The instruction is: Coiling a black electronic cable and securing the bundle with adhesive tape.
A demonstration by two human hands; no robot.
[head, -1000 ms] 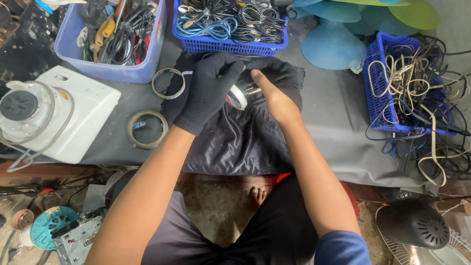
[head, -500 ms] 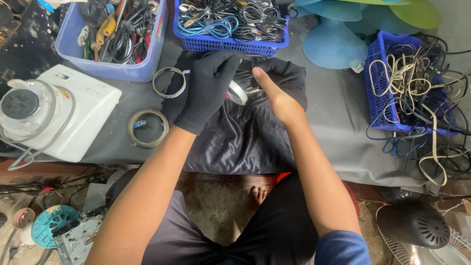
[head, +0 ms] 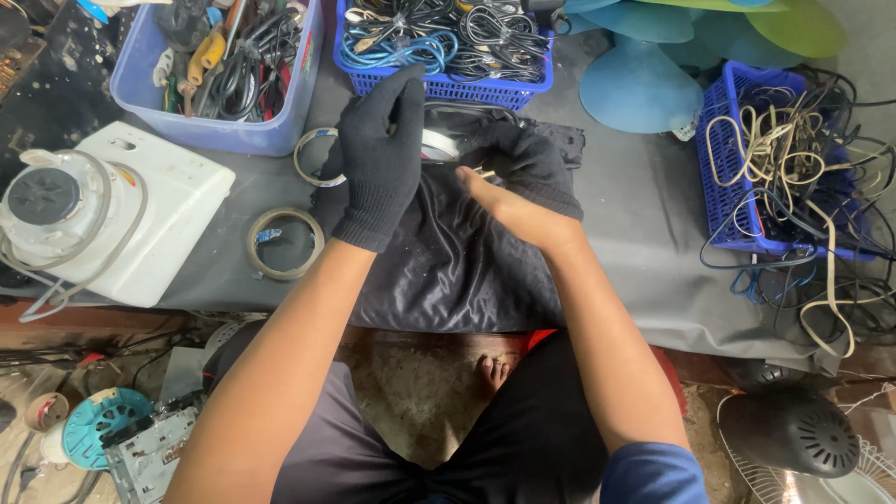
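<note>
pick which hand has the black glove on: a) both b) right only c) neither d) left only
d: the left hand is covered by a black knit glove, while the right hand is bare as it reaches onto the dark cloth.

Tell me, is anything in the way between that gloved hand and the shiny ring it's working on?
Nothing visible. The gloved left hand rests right on the shiny metal ring, covering part of it, over the dark cloth. The bare right hand reaches it from the other side.
</note>
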